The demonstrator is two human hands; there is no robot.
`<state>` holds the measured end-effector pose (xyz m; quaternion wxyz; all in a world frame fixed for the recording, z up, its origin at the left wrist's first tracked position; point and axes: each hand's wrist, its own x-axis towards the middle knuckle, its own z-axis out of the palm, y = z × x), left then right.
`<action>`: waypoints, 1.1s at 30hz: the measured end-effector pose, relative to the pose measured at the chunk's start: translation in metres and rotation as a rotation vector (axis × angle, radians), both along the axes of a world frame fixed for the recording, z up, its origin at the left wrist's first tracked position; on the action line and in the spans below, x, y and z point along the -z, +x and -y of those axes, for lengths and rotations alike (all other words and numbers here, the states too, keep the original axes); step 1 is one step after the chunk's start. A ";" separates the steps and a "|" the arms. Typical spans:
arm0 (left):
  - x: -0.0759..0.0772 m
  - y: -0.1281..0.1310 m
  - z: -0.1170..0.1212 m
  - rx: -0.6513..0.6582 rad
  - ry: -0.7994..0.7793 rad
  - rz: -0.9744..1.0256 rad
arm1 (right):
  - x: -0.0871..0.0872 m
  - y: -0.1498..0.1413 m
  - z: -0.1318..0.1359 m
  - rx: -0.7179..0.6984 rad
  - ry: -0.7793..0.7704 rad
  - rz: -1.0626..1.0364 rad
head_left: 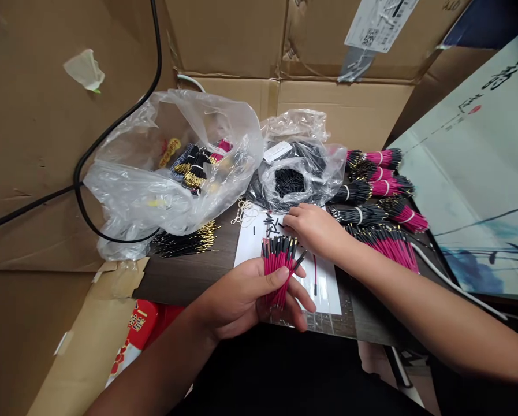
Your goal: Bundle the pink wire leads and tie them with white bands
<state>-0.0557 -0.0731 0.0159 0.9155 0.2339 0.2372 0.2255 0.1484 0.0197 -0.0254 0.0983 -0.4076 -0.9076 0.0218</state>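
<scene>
Left hand [245, 292] clamped on 1 bundle of pink wires [271, 264], over the white sheet [328, 296]. Right hand [311, 228] beside black tubes [273, 223] at the sheet's far part; grip cannot be determined.

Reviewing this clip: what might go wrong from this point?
The left hand pins the pink wires under its thumb, and some lean out to the right; a looser grip might let them slip.

Small black pieces lie loose on the white sheet by the right hand, so a brush could scatter them.

The open plastic bag behind might spill if bumped.
</scene>
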 end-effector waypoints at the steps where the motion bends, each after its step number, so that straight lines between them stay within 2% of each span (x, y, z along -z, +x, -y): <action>1: 0.000 0.001 0.000 -0.011 0.000 0.013 | -0.001 0.000 0.000 0.001 -0.001 0.000; 5: -0.001 0.005 -0.001 -0.024 0.032 0.040 | -0.003 -0.004 -0.001 0.014 -0.026 -0.017; 12: -0.003 0.007 -0.002 0.049 0.119 0.027 | 0.002 -0.012 -0.003 0.012 -0.073 -0.022; 17: -0.007 0.009 -0.001 0.056 0.096 0.022 | 0.003 -0.014 -0.006 0.013 -0.082 -0.035; 21: -0.002 0.009 0.000 0.054 0.129 0.000 | 0.006 -0.018 -0.012 -0.022 -0.091 -0.036; 26: 0.004 0.009 0.001 0.060 0.262 -0.106 | 0.008 -0.022 -0.018 -0.096 -0.082 -0.040; 30: 0.000 0.009 0.001 0.031 0.341 -0.235 | 0.000 -0.017 -0.019 -0.109 -0.052 -0.063; 33: -0.005 0.008 0.001 0.014 0.369 -0.337 | -0.021 -0.007 -0.014 -0.077 -0.020 -0.100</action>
